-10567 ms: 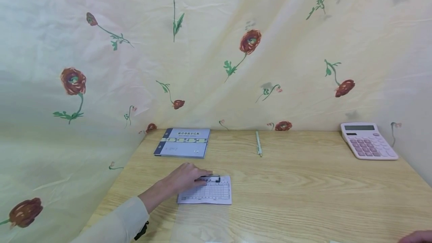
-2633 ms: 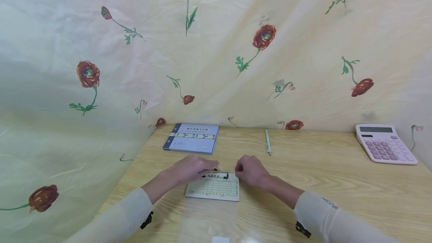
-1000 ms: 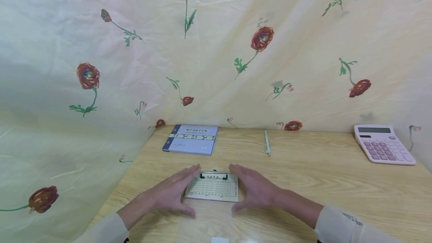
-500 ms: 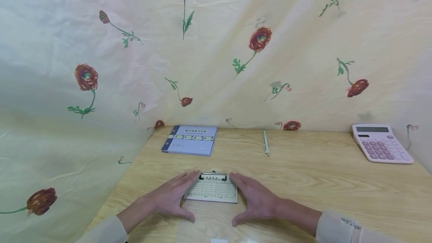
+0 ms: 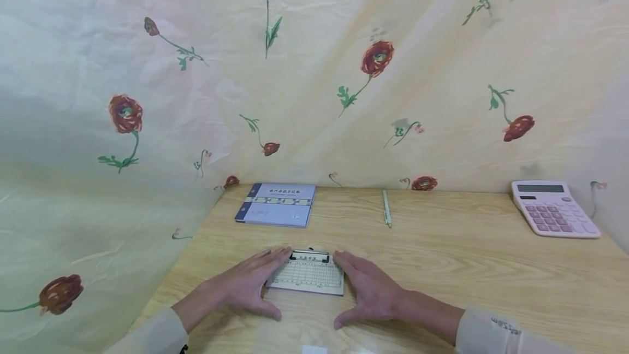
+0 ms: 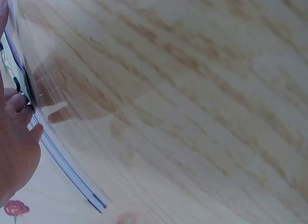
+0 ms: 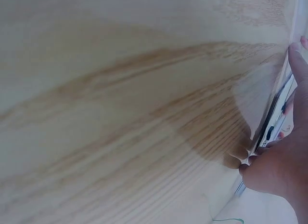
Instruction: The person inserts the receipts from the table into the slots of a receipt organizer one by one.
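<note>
A small clipboard (image 5: 308, 276) with a printed grid form under its black and metal clip (image 5: 309, 256) lies flat on the table in the head view. My left hand (image 5: 248, 284) rests along its left side, fingers extended toward the clip and thumb spread toward me. On the other side my right hand (image 5: 373, 285) mirrors it, fingertips at the top right corner. Neither hand curls round the board. Both wrist views catch it edge-on: the clipboard (image 6: 24, 84) beside the left fingers, and the clipboard (image 7: 274, 111) beside the right hand.
Behind the clipboard lies a blue account book (image 5: 277, 205), with a pale green pen (image 5: 386, 209) to its right. A pink and white calculator (image 5: 554, 209) sits at the far right of the wooden table (image 5: 467, 272). A flowered cloth (image 5: 304, 70) hangs behind.
Earlier the left hand was at the clip and the right at the lower right edge; then both worked at the clip. Both have since spread along the board's sides, barely moving in the last second.
</note>
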Demonstrator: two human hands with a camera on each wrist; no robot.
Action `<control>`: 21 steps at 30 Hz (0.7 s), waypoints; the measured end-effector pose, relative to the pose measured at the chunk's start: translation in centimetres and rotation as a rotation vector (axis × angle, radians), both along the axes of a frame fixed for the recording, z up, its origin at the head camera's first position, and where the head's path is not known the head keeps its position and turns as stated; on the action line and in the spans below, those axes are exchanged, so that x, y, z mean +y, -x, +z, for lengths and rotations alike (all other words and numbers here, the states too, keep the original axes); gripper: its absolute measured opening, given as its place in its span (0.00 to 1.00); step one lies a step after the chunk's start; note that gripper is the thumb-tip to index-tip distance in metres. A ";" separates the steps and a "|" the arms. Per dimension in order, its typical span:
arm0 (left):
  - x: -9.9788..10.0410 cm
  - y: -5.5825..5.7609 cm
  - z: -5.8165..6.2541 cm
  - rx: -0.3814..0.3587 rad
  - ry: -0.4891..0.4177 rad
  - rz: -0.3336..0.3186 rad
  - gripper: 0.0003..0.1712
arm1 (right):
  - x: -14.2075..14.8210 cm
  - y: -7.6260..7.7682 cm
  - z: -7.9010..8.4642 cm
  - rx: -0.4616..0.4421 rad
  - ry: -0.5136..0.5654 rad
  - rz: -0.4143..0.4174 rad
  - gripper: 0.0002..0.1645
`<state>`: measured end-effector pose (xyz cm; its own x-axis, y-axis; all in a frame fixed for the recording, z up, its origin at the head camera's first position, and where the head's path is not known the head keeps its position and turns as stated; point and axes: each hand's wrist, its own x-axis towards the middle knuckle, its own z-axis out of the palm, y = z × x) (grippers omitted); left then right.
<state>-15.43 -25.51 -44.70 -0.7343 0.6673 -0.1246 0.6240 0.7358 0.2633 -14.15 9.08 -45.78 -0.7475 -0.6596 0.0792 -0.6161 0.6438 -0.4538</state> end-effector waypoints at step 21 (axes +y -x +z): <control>-0.4 1.0 1.4 0.083 -0.020 0.099 0.67 | 9.4 -2.3 1.0 0.178 -0.004 -0.175 0.62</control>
